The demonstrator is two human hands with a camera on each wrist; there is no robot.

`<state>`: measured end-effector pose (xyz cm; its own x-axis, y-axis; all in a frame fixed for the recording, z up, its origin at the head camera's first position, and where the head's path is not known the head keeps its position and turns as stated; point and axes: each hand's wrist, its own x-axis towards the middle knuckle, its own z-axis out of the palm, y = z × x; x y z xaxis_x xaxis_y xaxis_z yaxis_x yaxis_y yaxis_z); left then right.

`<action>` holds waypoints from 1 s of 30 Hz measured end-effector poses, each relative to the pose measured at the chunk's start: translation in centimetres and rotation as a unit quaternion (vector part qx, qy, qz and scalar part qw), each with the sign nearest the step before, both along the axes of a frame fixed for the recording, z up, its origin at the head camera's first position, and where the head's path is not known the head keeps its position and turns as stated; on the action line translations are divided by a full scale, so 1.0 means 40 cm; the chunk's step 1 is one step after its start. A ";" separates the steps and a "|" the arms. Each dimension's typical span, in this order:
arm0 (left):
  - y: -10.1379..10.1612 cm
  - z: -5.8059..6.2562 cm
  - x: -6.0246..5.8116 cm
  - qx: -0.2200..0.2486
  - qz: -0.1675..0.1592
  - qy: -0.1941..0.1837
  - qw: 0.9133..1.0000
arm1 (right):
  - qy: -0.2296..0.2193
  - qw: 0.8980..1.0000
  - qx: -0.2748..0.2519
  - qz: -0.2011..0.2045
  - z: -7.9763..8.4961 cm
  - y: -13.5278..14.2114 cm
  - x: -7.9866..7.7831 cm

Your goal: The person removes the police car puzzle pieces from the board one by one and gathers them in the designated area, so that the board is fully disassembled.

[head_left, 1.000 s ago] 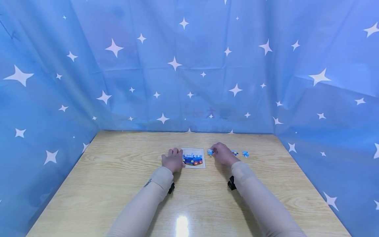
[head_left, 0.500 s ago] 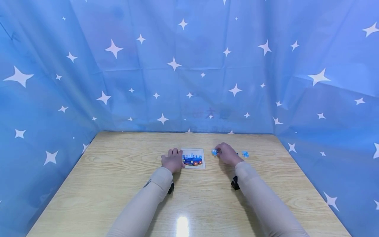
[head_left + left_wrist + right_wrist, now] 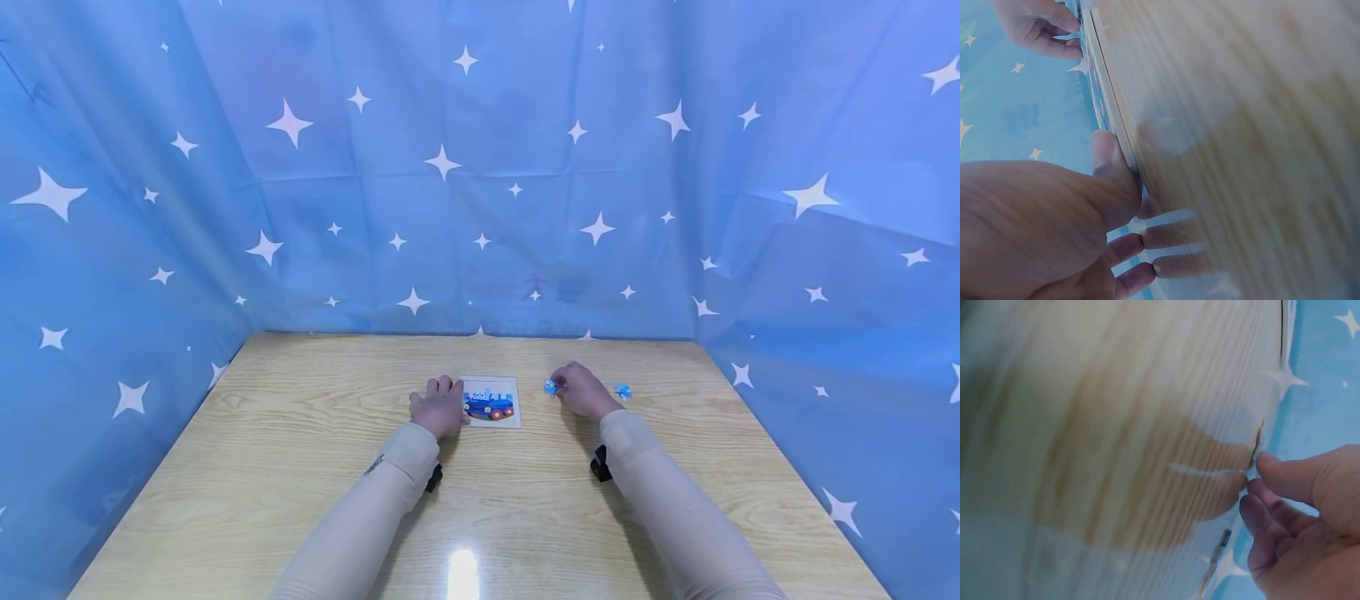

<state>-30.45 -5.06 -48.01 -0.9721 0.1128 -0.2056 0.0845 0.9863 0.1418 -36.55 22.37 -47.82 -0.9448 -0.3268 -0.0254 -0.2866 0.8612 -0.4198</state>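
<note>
My left hand (image 3: 438,408) rests on the wooden table (image 3: 300,467) at the left edge of the puzzle board (image 3: 491,402), fingers curled loosely against that edge; in the left wrist view the thumb (image 3: 1110,164) presses the board's thin side while the other fingers lie flat on the wood, so the hand braces the board rather than grips it. The board sits near the table's middle, square to me, showing a blue vehicle picture with red wheels. My right hand (image 3: 581,390) is to the right of the board, apart from it, with bare wood between. It pinches a small blue puzzle piece (image 3: 551,387) at its fingertips; the right wrist view shows thumb and forefinger (image 3: 1285,472) closed on the piece's thin edge, right at the table surface, though blur keeps me from saying whether the piece is lifted or touching. A second loose blue piece (image 3: 622,390) lies just right of my right hand, on the table, not touching it. Open wood runs wide on all sides: a broad strip between board and far table edge, more toward the left and right edges, and the largest stretch near me under my sleeves (image 3: 375,492). A blue star-printed curtain (image 3: 480,167) closes the table's back and both sides.
</note>
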 end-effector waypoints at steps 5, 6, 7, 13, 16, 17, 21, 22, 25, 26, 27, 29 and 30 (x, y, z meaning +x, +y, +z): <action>-0.001 0.004 0.004 0.002 0.000 0.004 1.000 | 0.009 1.000 0.010 0.001 0.000 0.001 0.000; -0.002 0.003 0.004 0.004 0.000 0.004 1.000 | 0.011 1.000 0.011 0.001 0.000 0.001 0.000; -0.002 0.002 0.002 0.004 0.000 0.004 1.000 | 0.011 1.000 0.012 0.001 0.000 0.001 0.001; -0.001 -0.010 -0.008 0.007 -0.003 -0.003 1.000 | 0.014 1.000 0.017 -0.002 -0.006 0.007 -0.004; 0.000 -0.010 -0.006 0.005 -0.004 -0.001 1.000 | 0.017 1.000 0.021 -0.002 -0.009 0.008 -0.008; 0.000 -0.010 -0.006 0.004 -0.004 0.001 1.000 | 0.018 1.000 0.022 -0.001 -0.009 0.009 -0.008; -0.001 -0.007 -0.002 0.003 -0.003 0.006 1.000 | 0.016 1.000 0.023 -0.004 -0.008 0.009 -0.010; -0.002 -0.006 -0.001 0.004 -0.003 0.007 1.000 | 0.015 1.000 0.023 -0.005 -0.007 0.009 -0.009; -0.003 -0.003 0.001 0.003 -0.003 0.007 1.000 | 0.014 1.000 0.018 -0.004 0.000 0.002 -0.004; -0.003 -0.003 0.000 0.003 -0.002 0.007 1.000 | 0.014 1.000 0.014 -0.003 0.004 -0.003 0.000; -0.003 -0.005 -0.001 0.003 -0.001 0.004 1.000 | 0.013 1.000 0.008 -0.003 0.009 -0.010 0.004; -0.001 -0.007 -0.005 0.006 0.001 0.000 1.000 | 0.012 1.000 -0.008 0.002 0.019 -0.024 0.015; 0.001 -0.009 -0.006 0.008 0.002 0.000 1.000 | 0.011 1.000 -0.015 0.006 0.022 -0.032 0.021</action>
<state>-30.68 -5.03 -48.36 -0.9726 0.1124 -0.2035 0.0809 0.9842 0.1573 -35.71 21.08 -46.92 -0.9410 -0.3385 0.0052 -0.3064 0.8450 -0.4383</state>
